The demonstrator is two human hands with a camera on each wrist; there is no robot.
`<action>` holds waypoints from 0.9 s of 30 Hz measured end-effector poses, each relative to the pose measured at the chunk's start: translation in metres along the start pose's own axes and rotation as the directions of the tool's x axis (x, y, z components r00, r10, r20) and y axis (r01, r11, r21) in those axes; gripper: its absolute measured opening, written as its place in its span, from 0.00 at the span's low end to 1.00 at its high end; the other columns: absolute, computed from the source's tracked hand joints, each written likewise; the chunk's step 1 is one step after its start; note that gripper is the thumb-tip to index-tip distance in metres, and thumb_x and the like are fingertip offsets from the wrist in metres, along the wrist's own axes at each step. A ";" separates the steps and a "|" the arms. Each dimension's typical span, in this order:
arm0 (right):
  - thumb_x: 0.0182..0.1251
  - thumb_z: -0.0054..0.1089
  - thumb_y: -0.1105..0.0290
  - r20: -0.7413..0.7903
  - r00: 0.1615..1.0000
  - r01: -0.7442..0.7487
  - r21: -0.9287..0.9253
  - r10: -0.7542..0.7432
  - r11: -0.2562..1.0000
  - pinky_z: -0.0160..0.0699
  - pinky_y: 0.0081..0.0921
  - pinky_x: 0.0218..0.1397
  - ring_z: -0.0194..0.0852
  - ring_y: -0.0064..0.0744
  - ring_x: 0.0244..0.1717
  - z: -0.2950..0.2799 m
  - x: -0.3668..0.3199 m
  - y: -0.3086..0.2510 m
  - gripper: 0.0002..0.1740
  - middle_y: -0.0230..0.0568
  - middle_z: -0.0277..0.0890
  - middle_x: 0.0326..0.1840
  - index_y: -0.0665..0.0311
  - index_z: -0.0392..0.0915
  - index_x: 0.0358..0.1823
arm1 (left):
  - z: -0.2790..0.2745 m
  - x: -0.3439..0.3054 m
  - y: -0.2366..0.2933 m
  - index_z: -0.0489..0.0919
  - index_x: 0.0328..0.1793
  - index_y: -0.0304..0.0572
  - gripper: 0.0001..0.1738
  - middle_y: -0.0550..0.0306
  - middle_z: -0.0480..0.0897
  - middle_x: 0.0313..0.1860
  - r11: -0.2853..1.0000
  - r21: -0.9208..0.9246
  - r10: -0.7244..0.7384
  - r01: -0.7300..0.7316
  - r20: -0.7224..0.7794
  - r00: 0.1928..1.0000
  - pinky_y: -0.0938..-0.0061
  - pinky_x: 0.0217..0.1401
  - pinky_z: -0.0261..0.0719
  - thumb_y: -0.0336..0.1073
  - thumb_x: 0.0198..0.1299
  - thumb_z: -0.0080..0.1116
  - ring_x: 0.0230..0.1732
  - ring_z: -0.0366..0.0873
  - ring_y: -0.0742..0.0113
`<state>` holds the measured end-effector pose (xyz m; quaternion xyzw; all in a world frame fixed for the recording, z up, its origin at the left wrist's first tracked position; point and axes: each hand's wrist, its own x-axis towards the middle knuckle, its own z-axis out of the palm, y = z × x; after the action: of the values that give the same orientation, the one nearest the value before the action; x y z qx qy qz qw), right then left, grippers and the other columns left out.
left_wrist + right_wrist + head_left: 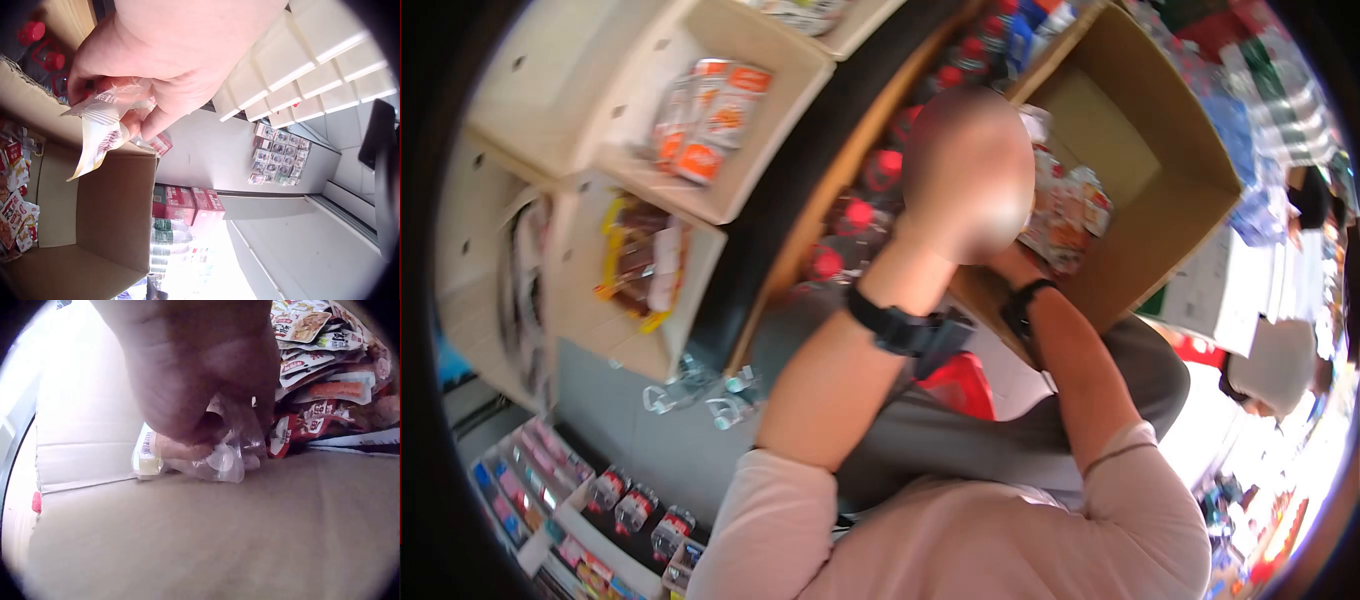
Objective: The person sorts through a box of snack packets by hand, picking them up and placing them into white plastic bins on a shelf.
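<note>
In the head view my left hand [970, 175] is blurred, above the near side of an open cardboard box [1170, 180]. The left wrist view shows this hand [181, 50] pinching a crumpled pale packet [100, 134] with a reddish part, beside the box rim. My right hand [1012, 262] reaches into the box, partly hidden behind the left. In the right wrist view the right hand [200, 375] has its fingers curled round a clear plastic packet [219, 464] with something pinkish inside, against the cardboard. Snack packets [325, 394] lie piled beside it.
Red-capped bottles [858, 215] stand left of the box. Cream bins [780, 150] at the left hold orange-white packets [720, 120] and a brown and yellow package [640, 260]. A red object [965, 385] is below the forearms. Clear bottles [735, 400] lie on the floor.
</note>
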<state>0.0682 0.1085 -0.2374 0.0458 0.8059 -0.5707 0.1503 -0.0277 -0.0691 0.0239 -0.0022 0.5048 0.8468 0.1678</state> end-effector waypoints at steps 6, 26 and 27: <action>0.62 0.72 0.60 -0.109 0.960 -0.271 -0.160 0.256 0.949 0.78 0.36 0.59 0.80 0.36 0.56 -0.022 -0.017 -0.054 0.34 0.45 0.82 0.58 0.64 0.73 0.68 | 0.004 -0.004 0.000 0.78 0.58 0.36 0.22 0.60 0.83 0.40 0.995 0.053 0.088 -0.087 -0.011 0.996 0.75 0.38 0.83 0.20 0.56 0.67 0.36 0.82 0.75; 0.64 0.60 0.73 -0.364 0.929 -0.019 -0.216 -0.063 0.976 0.80 0.29 0.40 0.84 0.30 0.37 -0.099 -0.069 -0.265 0.19 0.46 0.84 0.37 0.61 0.71 0.57 | 0.024 -0.010 -0.008 0.74 0.61 0.34 0.23 0.57 0.83 0.45 0.921 -0.384 -0.039 0.065 0.073 0.997 0.77 0.48 0.78 0.38 0.66 0.68 0.44 0.81 0.73; 0.65 0.59 0.73 -0.386 0.919 -0.006 -0.226 -0.083 0.974 0.80 0.31 0.41 0.84 0.33 0.36 -0.089 -0.072 -0.267 0.19 0.47 0.84 0.35 0.61 0.71 0.57 | 0.021 -0.007 -0.018 0.74 0.63 0.35 0.27 0.55 0.82 0.53 0.947 -0.304 -0.070 0.107 0.130 0.989 0.77 0.55 0.77 0.45 0.67 0.68 0.53 0.80 0.72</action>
<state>0.0542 0.1071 0.0524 0.1262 0.8792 -0.4590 -0.0213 -0.0125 -0.0451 0.0204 -0.0012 0.3543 0.9057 0.2326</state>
